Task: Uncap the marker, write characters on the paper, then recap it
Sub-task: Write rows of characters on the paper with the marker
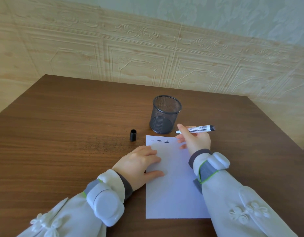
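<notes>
Head view: our right hand point(193, 140) grips the uncapped marker point(195, 129) above the paper's point(175, 190) top right corner, left hand point(139, 164) flat on the paper, holding nothing. Cap point(133, 135) stands on the table point(62, 134) left of the paper; mesh cup point(165, 114) just behind the marker tip.

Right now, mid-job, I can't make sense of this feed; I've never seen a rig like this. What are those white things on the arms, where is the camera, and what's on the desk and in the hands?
There is no machine here: a person works with two bare hands. The single picture comes from a wide-angle camera on their head, looking forward and down. The white pods are devices strapped to both wrists; what they do cannot be told from the picture.

On the wooden table lies a white paper with three characters already written at its top. The left hand lies flat on the paper. The right hand holds the uncapped marker, tip lifted above the sheet. The black cap stands on the table left of the paper. Behind the sheet is a mesh pen cup, empty.
</notes>
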A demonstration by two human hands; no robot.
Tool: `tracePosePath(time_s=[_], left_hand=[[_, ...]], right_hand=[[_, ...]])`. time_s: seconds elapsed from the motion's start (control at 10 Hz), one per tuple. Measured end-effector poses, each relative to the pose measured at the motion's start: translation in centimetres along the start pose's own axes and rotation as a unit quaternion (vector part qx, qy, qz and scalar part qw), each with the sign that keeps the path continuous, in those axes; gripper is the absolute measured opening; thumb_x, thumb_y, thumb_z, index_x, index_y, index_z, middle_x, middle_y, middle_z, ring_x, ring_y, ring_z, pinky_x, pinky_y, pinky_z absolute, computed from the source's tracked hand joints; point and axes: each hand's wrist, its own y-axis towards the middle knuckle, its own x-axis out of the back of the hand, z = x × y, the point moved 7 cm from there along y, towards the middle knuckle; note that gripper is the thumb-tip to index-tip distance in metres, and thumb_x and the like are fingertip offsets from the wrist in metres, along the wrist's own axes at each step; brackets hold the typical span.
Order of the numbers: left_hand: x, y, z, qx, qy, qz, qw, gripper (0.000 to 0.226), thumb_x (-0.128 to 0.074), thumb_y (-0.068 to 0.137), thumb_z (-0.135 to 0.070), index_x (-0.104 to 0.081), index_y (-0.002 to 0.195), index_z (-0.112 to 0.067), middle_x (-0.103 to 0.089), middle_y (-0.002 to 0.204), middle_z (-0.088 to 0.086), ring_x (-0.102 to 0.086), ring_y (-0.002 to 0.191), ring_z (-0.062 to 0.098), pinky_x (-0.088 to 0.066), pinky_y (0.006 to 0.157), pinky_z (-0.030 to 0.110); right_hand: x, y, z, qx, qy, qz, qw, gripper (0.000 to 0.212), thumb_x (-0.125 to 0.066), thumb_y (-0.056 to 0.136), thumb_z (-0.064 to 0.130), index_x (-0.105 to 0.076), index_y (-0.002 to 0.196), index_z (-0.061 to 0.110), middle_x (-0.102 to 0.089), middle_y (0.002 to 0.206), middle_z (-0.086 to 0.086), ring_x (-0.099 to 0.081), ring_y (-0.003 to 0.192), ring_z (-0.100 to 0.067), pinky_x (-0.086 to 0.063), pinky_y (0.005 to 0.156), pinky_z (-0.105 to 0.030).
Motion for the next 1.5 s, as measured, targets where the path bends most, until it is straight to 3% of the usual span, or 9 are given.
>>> tracePosePath(time_s=[0.2, 0.4, 0.6, 0.9, 1.2, 1.5], left_hand=[[0.04, 0.05, -0.04, -0.002, -0.002, -0.007, 1.0, 0.051, -0.045, 0.089, -0.054, -0.042, 0.136, -0.035, -0.03, 0.149, -0.014, -0.013, 0.141, 0.007, -0.016, 0.112, 0.022], [-0.12, 0.1, -0.04, -0.003, -0.011, -0.006, 1.0, 0.051, -0.046, 0.089, -0.053, -0.043, 0.136, -0.034, -0.03, 0.149, -0.013, -0.013, 0.141, 0.007, -0.015, 0.112, 0.021], [-0.09, 0.09, -0.05, -0.004, -0.005, -0.004, 1.0, 0.051, -0.045, 0.09, -0.053, -0.041, 0.137, -0.034, -0.028, 0.15, -0.013, -0.012, 0.141, 0.006, -0.013, 0.111, 0.019], [-0.15, 0.17, -0.1, 0.0, -0.003, 0.0, 1.0, 0.051, -0.045, 0.09, -0.052, -0.041, 0.137, -0.034, -0.028, 0.15, -0.013, -0.013, 0.142, 0.008, -0.015, 0.114, 0.023], [-0.22, 0.21, 0.04, 0.0, 0.002, -0.006, 1.0, 0.051, -0.045, 0.089, -0.053, -0.041, 0.137, -0.035, -0.028, 0.15, -0.014, -0.013, 0.141, 0.007, -0.014, 0.113, 0.021], [-0.27, 0.17, 0.07, -0.002, -0.001, -0.009, 1.0, 0.051, -0.045, 0.089, -0.053, -0.041, 0.136, -0.036, -0.029, 0.149, -0.014, -0.013, 0.141, 0.007, -0.015, 0.113, 0.021]], right_hand=[[-0.04, 0.23, -0.3, 0.014, -0.073, -0.016, 0.997, 0.029, -0.075, 0.077, 0.029, -0.059, 0.06, 0.011, -0.06, 0.044, -0.003, -0.047, 0.029, -0.008, -0.039, 0.036, -0.016], [0.04, -0.04, 0.07, 0.046, -0.13, -0.022, 0.99, 0.03, -0.066, 0.08, 0.022, -0.06, 0.051, 0.013, -0.061, 0.046, -0.003, -0.056, 0.042, -0.014, -0.054, 0.061, -0.026], [-0.19, -0.13, -0.05, 0.038, -0.11, -0.017, 0.993, 0.024, -0.064, 0.079, 0.015, -0.061, 0.055, 0.012, -0.062, 0.047, -0.005, -0.05, 0.031, -0.008, -0.047, 0.044, -0.021], [-0.25, -0.14, -0.05, 0.037, -0.117, -0.005, 0.992, 0.021, -0.064, 0.081, 0.016, -0.062, 0.061, 0.012, -0.063, 0.05, -0.005, -0.052, 0.033, -0.007, -0.045, 0.039, -0.017], [0.42, 0.01, -0.28, 0.009, -0.138, -0.046, 0.989, 0.022, -0.063, 0.079, 0.02, -0.062, 0.059, 0.012, -0.064, 0.051, -0.004, -0.058, 0.044, -0.017, -0.056, 0.055, -0.028], [0.04, -0.36, 0.04, 0.035, -0.137, -0.024, 0.99, 0.022, -0.062, 0.08, 0.017, -0.062, 0.059, 0.011, -0.063, 0.05, -0.004, -0.053, 0.037, -0.011, -0.048, 0.045, -0.021]])
